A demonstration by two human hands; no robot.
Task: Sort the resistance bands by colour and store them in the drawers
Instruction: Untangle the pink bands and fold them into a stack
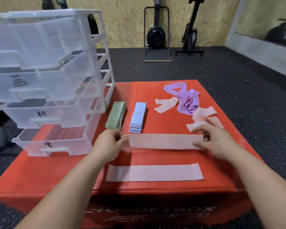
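Left hand [108, 142] and right hand [216, 142] each pinch one end of pink band [162, 141], stretched flat over red box [73, 179].

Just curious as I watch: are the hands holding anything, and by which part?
Yes: one pink band, spread out flat between them. The left hand pinches its left end, the right hand its right end.

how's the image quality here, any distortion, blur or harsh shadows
Head view: wide-angle distortion leans and bows the drawer unit; light is even, with shadow on the front of the red box; the held pink band is sharp, drawer labels softer.
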